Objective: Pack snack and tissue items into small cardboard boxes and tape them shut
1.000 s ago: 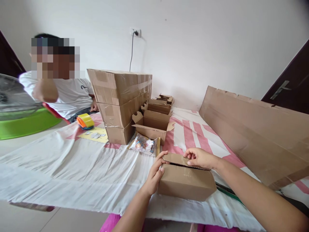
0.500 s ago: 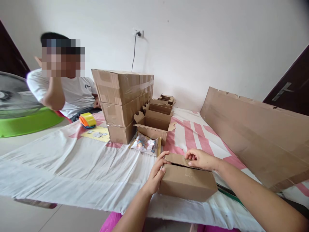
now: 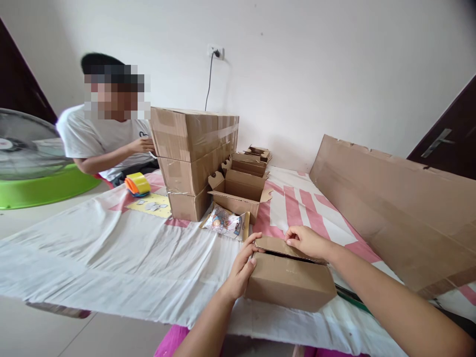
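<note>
A small brown cardboard box [image 3: 288,280] lies in front of me near the table's edge, with a dark gap between its top flap [image 3: 273,244] and its front panel. My left hand [image 3: 241,267] holds the box's left end, fingers on the far side and thumb at the near corner. On the flap rests my right hand [image 3: 305,242], its fingers curled at the flap's far edge; the fingertips are partly hidden. Just beyond the box is a printed plastic packet [image 3: 225,221]. Behind that packet, an open cardboard box [image 3: 236,199] stands in a row of several open ones.
Taped cartons [image 3: 178,144] are stacked left of the open boxes. A tall cardboard sheet [image 3: 386,198] stands along the right. Tape rolls [image 3: 137,183] and a yellow sheet [image 3: 150,205] lie at left. Behind them sits another person [image 3: 107,134], beside a fan [image 3: 26,148].
The other person has lowered a hand from the head toward the carton stack and leaned right. My right hand's fingers have curled slightly on the flap; the box has hardly moved.
</note>
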Motion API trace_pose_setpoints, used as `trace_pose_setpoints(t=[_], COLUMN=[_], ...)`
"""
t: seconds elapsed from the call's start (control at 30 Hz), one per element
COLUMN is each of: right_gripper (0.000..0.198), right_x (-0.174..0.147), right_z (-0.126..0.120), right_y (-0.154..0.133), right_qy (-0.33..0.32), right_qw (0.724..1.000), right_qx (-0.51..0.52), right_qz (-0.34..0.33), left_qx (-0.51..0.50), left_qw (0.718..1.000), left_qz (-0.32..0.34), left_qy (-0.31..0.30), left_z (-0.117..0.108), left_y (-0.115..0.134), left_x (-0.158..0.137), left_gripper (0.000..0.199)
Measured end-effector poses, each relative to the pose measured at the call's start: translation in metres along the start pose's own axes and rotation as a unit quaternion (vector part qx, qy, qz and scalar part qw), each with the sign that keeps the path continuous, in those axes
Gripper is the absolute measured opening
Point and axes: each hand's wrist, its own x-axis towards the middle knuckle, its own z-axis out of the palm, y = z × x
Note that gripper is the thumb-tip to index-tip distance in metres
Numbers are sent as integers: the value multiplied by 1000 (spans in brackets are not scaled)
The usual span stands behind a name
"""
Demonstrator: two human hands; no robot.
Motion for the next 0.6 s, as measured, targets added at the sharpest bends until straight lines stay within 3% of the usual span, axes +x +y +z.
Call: trace_pose_setpoints(t=[0.17, 0.27, 0.53, 0.6], right_gripper=[9, 13, 16, 17], right_x=[19, 13, -86, -97], right_z=[-2, -3, -19, -21], right_y=[4, 0, -8, -4], right_qy=[-46, -45, -67, -30], right_qw=[998, 997, 991, 994], right_qx=[-31, -49, -4, 16], right_qz=[-5, -28, -113, -100], left_qx=[-2, 1, 0, -6], left_qw=[1000, 1000, 1000, 1000], left_qz=[0, -1, 3, 7], left_qy=[-2, -1, -1, 8], left_z=[0, -1, -1, 1], left_y=[0, 1, 2, 1], left_x=[0, 0, 1, 2], left_gripper=[38, 37, 39, 40])
